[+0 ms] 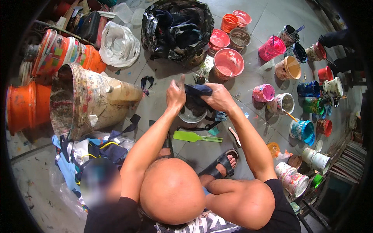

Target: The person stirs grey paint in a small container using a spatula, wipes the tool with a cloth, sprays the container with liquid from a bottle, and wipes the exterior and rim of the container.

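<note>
A dark navy cloth is stretched between my two hands. My left hand is closed on its left end, with the thumb pointing up. My right hand grips the other side, fingers wrapped round the fabric. Right below the cloth is a round pale-rimmed container; the cloth and shadow hide much of its inside. Closer to my feet, a lime-green flat scraper lies on the floor, beside a dark strap.
Ahead stands a black plastic bag stuffed with dark cloth. Open paint tubs, including a pink one, spread over the right side. A big stained bucket lies at left, near a heap of cloth scraps. Another person's dark-clad leg shows far right.
</note>
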Demonstrator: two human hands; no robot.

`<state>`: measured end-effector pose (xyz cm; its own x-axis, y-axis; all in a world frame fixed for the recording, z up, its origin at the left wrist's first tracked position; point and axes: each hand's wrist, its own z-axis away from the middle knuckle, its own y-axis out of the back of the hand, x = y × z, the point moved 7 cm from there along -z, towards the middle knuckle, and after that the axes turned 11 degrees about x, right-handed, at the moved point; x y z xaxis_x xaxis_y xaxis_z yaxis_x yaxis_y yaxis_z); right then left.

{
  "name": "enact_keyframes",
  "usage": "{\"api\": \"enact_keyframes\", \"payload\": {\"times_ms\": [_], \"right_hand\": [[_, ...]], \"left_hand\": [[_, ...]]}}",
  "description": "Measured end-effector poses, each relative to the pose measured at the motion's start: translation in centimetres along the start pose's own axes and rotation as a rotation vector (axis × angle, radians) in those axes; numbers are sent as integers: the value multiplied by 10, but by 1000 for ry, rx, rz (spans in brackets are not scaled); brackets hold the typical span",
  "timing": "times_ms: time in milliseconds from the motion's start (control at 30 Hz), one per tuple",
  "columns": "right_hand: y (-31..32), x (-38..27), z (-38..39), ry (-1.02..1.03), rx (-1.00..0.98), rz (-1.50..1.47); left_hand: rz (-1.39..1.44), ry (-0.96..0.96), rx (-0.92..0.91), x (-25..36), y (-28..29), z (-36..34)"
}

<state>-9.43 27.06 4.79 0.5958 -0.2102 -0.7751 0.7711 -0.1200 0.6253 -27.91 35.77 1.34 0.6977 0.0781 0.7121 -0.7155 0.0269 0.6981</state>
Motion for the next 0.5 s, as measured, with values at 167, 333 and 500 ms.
{"api": "enact_keyframes", "payload": {"times_ms": [167, 333, 500], "right_hand": [[0, 17, 59, -58, 85, -313], [0, 3, 90, -119, 355, -328], [-3, -5, 114, -142, 533, -367]], "left_hand": [[-27, 14, 59, -2, 5, 1], [-27, 65, 61, 2, 6, 6], [-45, 128, 64, 3, 6, 9]]}}
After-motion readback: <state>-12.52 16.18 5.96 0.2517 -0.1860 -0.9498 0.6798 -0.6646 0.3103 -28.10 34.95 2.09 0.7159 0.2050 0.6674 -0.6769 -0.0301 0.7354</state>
